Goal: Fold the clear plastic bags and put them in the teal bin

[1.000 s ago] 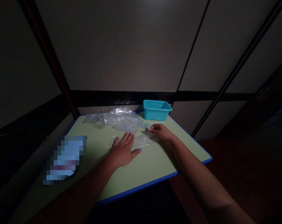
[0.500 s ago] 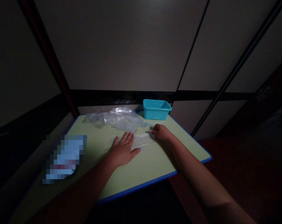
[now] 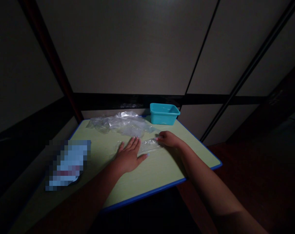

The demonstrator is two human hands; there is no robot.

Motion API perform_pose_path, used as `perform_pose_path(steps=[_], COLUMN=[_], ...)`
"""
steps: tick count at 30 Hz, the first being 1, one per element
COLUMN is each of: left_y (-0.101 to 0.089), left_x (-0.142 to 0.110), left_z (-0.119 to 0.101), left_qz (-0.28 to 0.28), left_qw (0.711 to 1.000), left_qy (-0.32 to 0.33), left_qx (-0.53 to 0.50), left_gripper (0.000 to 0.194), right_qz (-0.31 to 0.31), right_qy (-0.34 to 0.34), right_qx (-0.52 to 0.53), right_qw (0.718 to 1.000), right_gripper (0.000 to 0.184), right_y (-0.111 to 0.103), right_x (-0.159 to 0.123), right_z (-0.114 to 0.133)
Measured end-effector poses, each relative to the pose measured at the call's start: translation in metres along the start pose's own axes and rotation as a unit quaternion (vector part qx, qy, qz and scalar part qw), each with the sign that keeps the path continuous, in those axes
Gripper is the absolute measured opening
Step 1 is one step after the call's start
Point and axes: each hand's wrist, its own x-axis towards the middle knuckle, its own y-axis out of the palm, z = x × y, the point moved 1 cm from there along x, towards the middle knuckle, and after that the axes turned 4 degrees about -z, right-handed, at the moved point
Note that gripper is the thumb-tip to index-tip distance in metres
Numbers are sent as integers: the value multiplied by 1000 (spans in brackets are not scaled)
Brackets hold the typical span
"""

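My left hand (image 3: 128, 157) lies flat and open on the left part of a clear plastic bag (image 3: 147, 146) on the pale green table (image 3: 152, 175), fingers stretched out. To its right, my right hand (image 3: 168, 138) is curled, its fingertips pinching the right end of that same bag. The bag is folded into a narrow strip between the two hands. A heap of more clear plastic bags (image 3: 120, 123) lies just behind my hands.
A teal plastic bin (image 3: 164, 114) stands at the table's far right corner. A blurred-out bluish object (image 3: 66, 162) lies at the left. The table has a blue edge; dark floor lies to the right, wall panels behind.
My right hand has slid a little toward my left, folding the bag's right end over. My left hand has stayed flat in place.
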Motion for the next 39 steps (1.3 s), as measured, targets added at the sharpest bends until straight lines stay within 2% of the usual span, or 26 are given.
perform_pose_path(steps=[5, 8, 12, 18, 21, 24, 27, 31, 34, 36, 39], left_y=[0, 1, 1, -1, -1, -1, -2, -2, -2, -1, 0], left_x=[0, 0, 1, 0, 0, 0, -1, -1, -1, -1, -1], left_z=[0, 1, 1, 1, 1, 1, 1, 1, 1, 1, 2], left_qz=[-1, -2, 1, 10, 19, 21, 22, 22, 19, 16, 15], left_qw=[1000, 1000, 1000, 1000, 1000, 1000, 1000, 1000, 1000, 1000, 1000], left_qy=[4, 3, 4, 3, 3, 5, 8, 9, 9, 9, 8], left_qx=[3, 4, 4, 3, 5, 2, -3, -5, -4, -4, -5], left_gripper=[75, 75, 75, 75, 74, 76, 77, 77, 76, 76, 76], right_qz=[-43, -30, -16, -63, -56, -14, -3, -49, -33, -11, -7], right_qy=[32, 58, 42, 32, 73, 110, 90, 40, 45, 51, 29], right_qx=[26, 50, 27, 27, 93, 213, 295, 356, 387, 374, 261], right_qw=[998, 997, 999, 997, 991, 971, 951, 932, 920, 926, 965], right_gripper=[21, 24, 34, 25, 21, 22, 26, 38, 44, 47, 45], right_y=[0, 1, 3, 1, 2, 6, 9, 9, 7, 7, 6], right_x=[1, 1, 3, 2, 0, -1, 1, 3, 3, 2, 2], right_z=[3, 5, 5, 8, 10, 11, 9, 8, 8, 7, 6])
